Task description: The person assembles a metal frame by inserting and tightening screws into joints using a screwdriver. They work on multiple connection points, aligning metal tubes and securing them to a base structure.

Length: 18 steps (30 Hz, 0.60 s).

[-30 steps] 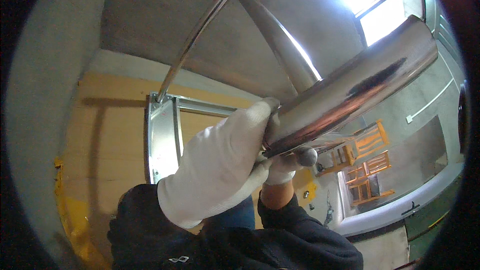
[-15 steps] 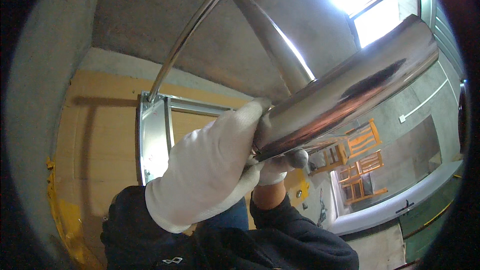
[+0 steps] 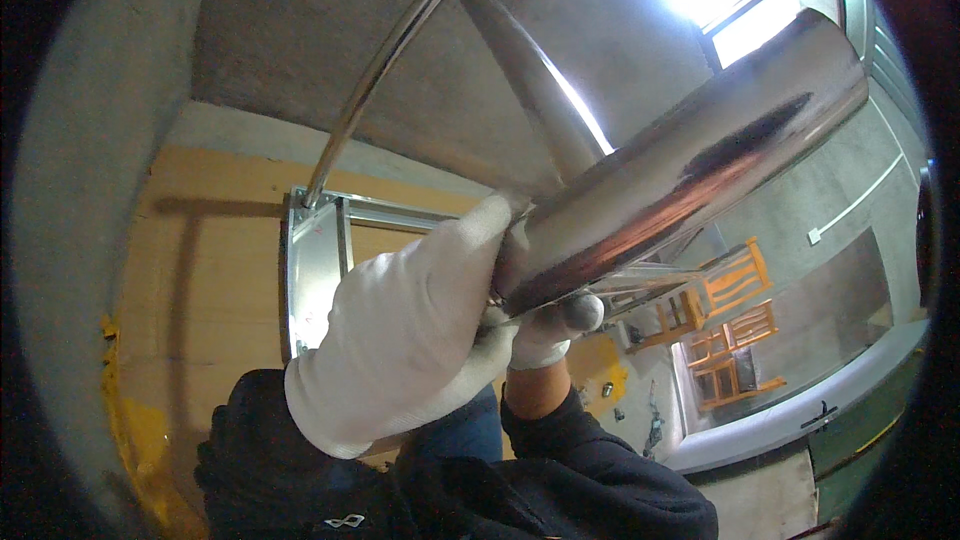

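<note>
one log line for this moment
left grip: holding metal tube, near end | right grip: under tube, partly hidden | rest: metal frame, wooden chairs

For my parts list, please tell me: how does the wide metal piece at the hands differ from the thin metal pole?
The wide metal piece looks much thicker than the thin metal pole. The left hand grips the lower end of the wide metal piece; no hand touches the thin metal pole. In the picture, the thin metal pole rises more steeply than the wide metal piece. Both look shiny and silvery.
</note>
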Available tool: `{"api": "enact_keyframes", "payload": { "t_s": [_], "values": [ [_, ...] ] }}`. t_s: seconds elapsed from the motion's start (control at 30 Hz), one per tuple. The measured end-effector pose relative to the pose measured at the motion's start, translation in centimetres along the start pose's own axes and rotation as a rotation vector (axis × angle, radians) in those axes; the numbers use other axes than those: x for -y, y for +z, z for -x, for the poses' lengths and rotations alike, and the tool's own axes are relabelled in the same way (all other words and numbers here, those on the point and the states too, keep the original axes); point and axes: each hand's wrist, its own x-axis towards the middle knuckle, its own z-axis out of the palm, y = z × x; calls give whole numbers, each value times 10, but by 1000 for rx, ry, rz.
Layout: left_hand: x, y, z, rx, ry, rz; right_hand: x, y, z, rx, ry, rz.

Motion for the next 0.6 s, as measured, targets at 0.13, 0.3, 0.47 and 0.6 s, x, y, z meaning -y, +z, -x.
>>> {"api": "enact_keyframes", "payload": {
  "t_s": [0.13,0.3,0.47,0.6],
  "values": [
    [-2,-1,-2,29,-55,39,2,2,-6,61,5,-116],
    [-4,3,-2,10,-111,28,0,-2,-10,83,59,-146],
    [-6,8,-2,-23,-122,-59,5,7,-6,66,120,-123],
    [-12,6,-6,44,-193,-14,1,4,-8,67,101,-111]
  ]
}}
